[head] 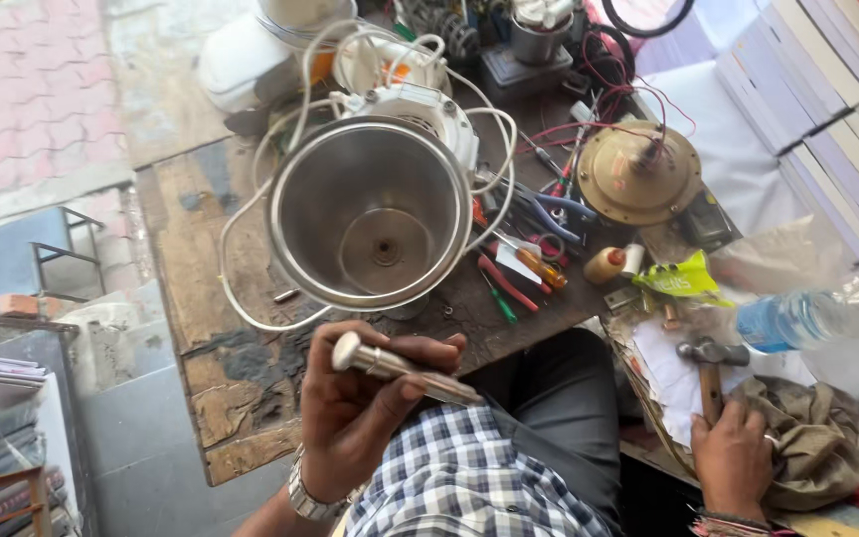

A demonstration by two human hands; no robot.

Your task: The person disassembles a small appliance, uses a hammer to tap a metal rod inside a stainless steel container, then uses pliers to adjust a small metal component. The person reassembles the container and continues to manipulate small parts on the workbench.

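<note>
Our left hand [355,408] has its grip clamped around a short metal rod [405,368], fingers curled over the shaft and the thumb pressed along it. Its long axis lies nearly level across our lap, the rounded knob end pointing left and slightly up, the darker end pointing right toward our checked shirt [469,477]. Our right hand [733,457] is closed around the wooden handle of a hammer [711,363], whose metal head points away from us and rests on a white sheet just above a crumpled olive cloth [807,447]. Just beyond the rod, at the near edge of the worn wooden counter [221,368], a steel jug [370,214] sits with its mouth open toward us; we see only a small hub at the centre of its base inside. White cord [241,298] loops around it. To its right lie screwdrivers and pliers [524,254], then a round brass-coloured motor housing [638,174] with red wires. Nearer the hammer sit a small yellow-green packet [683,278] and a clear plastic bottle with a blue label [787,320], lying on its side.
</note>
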